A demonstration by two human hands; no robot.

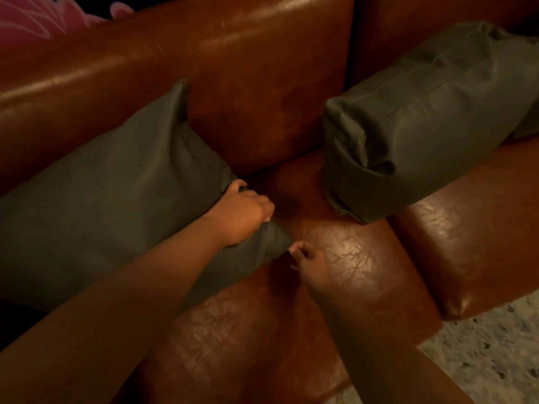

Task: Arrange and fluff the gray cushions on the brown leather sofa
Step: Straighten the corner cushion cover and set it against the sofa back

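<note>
A gray cushion (116,193) leans against the backrest on the left of the brown leather sofa (262,83). My left hand (242,214) grips the cushion's right edge, fingers curled into the fabric. My right hand (309,258) is at the cushion's lower right corner, its fingertips touching or pinching the tip; which one is hard to tell. A second gray cushion (423,118) lies on its side on the right seat, against the backrest, untouched.
A pink patterned fabric (38,16) shows behind the sofa's top at the far left. Speckled stone floor (495,354) lies at the bottom right, in front of the seat cushions. Bare seat leather (335,252) separates the two cushions.
</note>
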